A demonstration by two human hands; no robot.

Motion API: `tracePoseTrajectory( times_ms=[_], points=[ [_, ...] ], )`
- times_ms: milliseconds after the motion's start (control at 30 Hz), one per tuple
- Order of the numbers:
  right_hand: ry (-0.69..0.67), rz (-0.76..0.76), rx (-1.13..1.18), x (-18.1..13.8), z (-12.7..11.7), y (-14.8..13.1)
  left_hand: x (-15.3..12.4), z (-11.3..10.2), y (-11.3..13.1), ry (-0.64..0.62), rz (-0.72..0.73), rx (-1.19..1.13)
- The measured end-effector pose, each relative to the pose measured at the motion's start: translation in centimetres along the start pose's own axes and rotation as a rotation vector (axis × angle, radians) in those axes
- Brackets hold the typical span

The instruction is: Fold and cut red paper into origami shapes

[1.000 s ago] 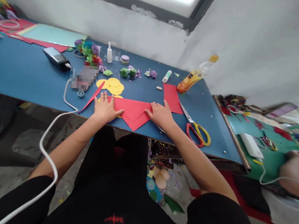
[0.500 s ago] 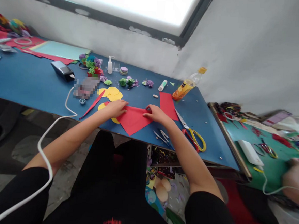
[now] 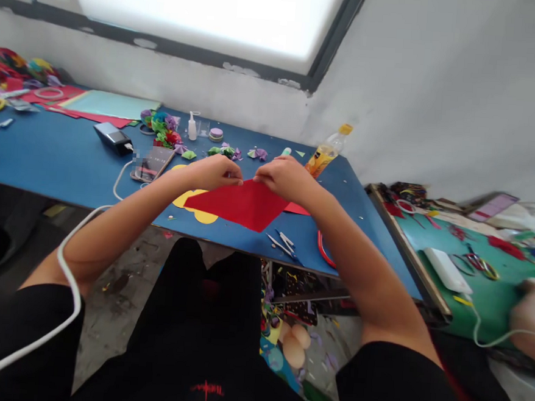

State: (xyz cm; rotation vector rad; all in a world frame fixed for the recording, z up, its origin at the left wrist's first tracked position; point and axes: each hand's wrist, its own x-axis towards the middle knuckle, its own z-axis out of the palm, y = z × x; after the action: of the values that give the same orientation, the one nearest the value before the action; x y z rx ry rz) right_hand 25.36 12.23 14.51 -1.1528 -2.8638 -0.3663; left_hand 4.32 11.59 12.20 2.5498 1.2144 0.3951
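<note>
A folded sheet of red paper (image 3: 242,203) hangs just above the blue table (image 3: 46,154), held up by its top edge. My left hand (image 3: 214,171) pinches that edge on the left side. My right hand (image 3: 284,176) pinches it on the right, close beside the left. Under the paper lie yellow paper discs (image 3: 199,205). Another red sheet (image 3: 300,210) peeks out beneath my right wrist.
Metal tweezers (image 3: 283,244) and red-handled scissors (image 3: 324,252) lie near the front edge. A phone (image 3: 151,165), a black device (image 3: 112,138) with a white cable, paper flowers (image 3: 162,129), a glue bottle (image 3: 192,127) and an orange drink bottle (image 3: 326,152) stand further back. Another person's hand (image 3: 532,307) is at the right.
My hands were pressing the red paper flat on the table. They slid together along its top edge and now lift it off the surface. The camera has tilted upward.
</note>
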Motion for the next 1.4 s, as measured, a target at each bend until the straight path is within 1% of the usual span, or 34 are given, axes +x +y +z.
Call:
tracePoseTrajectory(
  times_ms=[67, 133, 200, 233, 300, 367, 400, 433, 467, 533, 600, 667, 800, 900, 967, 1033, 1133, 1200, 1267, 1333, 1400],
  points=[
    [0.038, 0.010, -0.024, -1.1, -1.2, 0.8, -1.4, -0.8, -0.1, -0.052, -0.048, 0.004],
    [0.074, 0.045, -0.016, -2.7, -2.0, 2.0, -3.2, -1.4, -0.9, -0.097, -0.108, 0.017],
    [0.103, 0.106, -0.003, -4.3, -2.5, 3.0, -5.1, -1.8, -1.8, -0.097, -0.180, 0.045],
    [0.117, 0.145, 0.003, -5.1, -2.7, 3.3, -5.9, -2.0, -2.1, -0.065, -0.217, 0.062],
    [0.130, 0.206, 0.026, -6.2, -3.2, 3.3, -7.2, -2.1, -2.0, 0.061, -0.261, 0.076],
    [0.127, 0.208, 0.075, -6.6, -3.7, 2.3, -7.8, -2.2, -1.0, 0.201, -0.238, 0.037],
    [0.122, 0.185, 0.107, -6.7, -4.0, 1.6, -7.8, -2.2, -0.1, 0.241, -0.204, 0.008],
    [0.119, 0.157, 0.139, -6.7, -4.4, 0.9, -7.7, -2.2, 0.7, 0.249, -0.168, -0.018],
    [0.121, 0.132, 0.166, -6.6, -4.7, 0.1, -7.6, -2.2, 1.6, 0.227, -0.138, -0.035],
    [0.118, 0.098, 0.202, -6.6, -5.4, -1.0, -7.2, -2.4, 3.0, 0.129, -0.112, -0.036],
    [0.112, 0.096, 0.203, -6.9, -5.8, -1.4, -7.1, -2.8, 3.6, 0.032, -0.112, -0.028],
    [0.122, 0.123, 0.180, -7.6, -6.0, -0.9, -7.4, -3.3, 3.4, -0.009, -0.119, -0.050],
    [0.200, 0.197, 0.180, -9.7, -5.8, 1.4, -8.8, -3.7, 1.6, 0.012, -0.172, -0.161],
    [0.278, 0.278, 0.197, -11.2, -5.0, 3.1, -10.0, -2.8, 0.0, 0.039, -0.184, -0.241],
    [0.315, 0.349, 0.221, -12.1, -3.9, 3.6, -10.7, -1.7, -1.1, 0.094, -0.190, -0.327],
    [0.298, 0.405, 0.266, -12.9, -2.2, 3.5, -11.3, -0.3, -1.9, 0.138, -0.205, -0.452],
    [0.214, 0.432, 0.399, -13.4, 1.0, 1.8, -11.9, 1.8, -2.7, 0.162, -0.239, -0.644],
    [0.191, 0.423, 0.620, -13.4, 3.0, 0.1, -12.1, 3.1, -2.9, 0.188, -0.255, -0.741],
    [0.193, 0.435, 0.917, -12.9, 4.8, -1.8, -12.2, 4.1, -2.8, 0.208, -0.257, -0.801],
    [0.206, 0.479, 1.194, -12.2, 6.3, -3.6, -12.1, 4.8, -2.6, 0.201, -0.247, -0.840],
    [0.236, 0.509, 1.370, -11.2, 7.3, -5.1, -11.9, 5.5, -2.5, 0.177, -0.234, -0.861]
  ],
)
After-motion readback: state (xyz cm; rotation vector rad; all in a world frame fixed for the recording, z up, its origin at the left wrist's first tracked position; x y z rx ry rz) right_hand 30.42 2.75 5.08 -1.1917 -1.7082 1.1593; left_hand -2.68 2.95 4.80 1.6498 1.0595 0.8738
